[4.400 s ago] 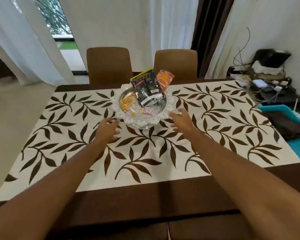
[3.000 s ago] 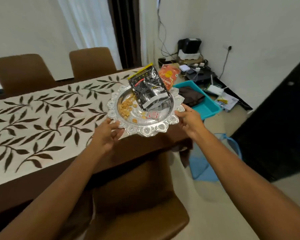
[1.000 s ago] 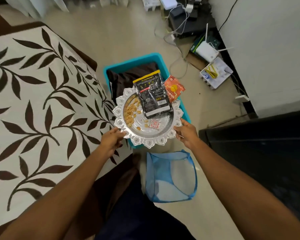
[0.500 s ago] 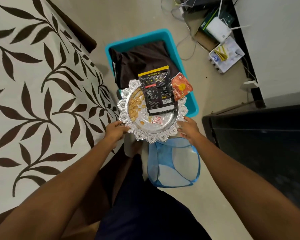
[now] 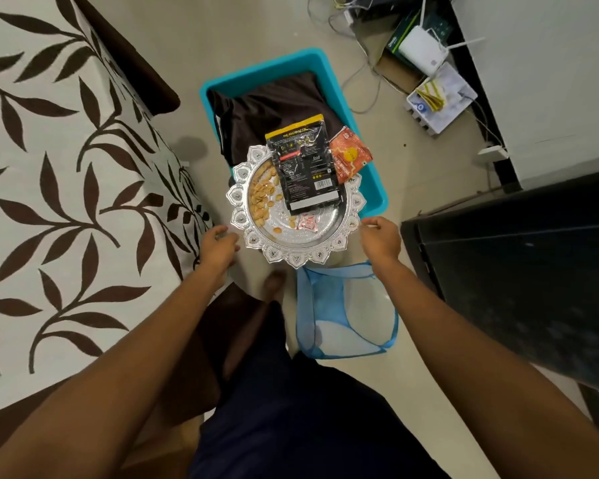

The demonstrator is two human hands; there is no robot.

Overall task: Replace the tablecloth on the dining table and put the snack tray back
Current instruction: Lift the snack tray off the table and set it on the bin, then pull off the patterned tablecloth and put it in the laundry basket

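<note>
1. Two hands sit either side of the snack tray. The left hand is just beside the rim with a small gap, fingers loosely curled, gripping nothing. The right hand is also loosely curled, its fingertips right at the rim, and as far as I can see it's not clamping anything either.
2. That tray is round, shiny embossed silver metal with a scalloped petal-shaped edge. It's off to the right of the tablecloth, overlapping the near end of a teal plastic bin. Can't tell what it's actually resting on.
3. On the tray: a glossy black pouch with a yellow top strip, a crinkly orange sachet poking over the edge, loose tan nuts and a tiny red-and-white wrapper.
4. Tablecloth is cream fabric with big dark brown leaf sprigs.
5. Bin holds folded dark cloth. A floppy blue mesh bag sits on the floor just below the tray.
</note>
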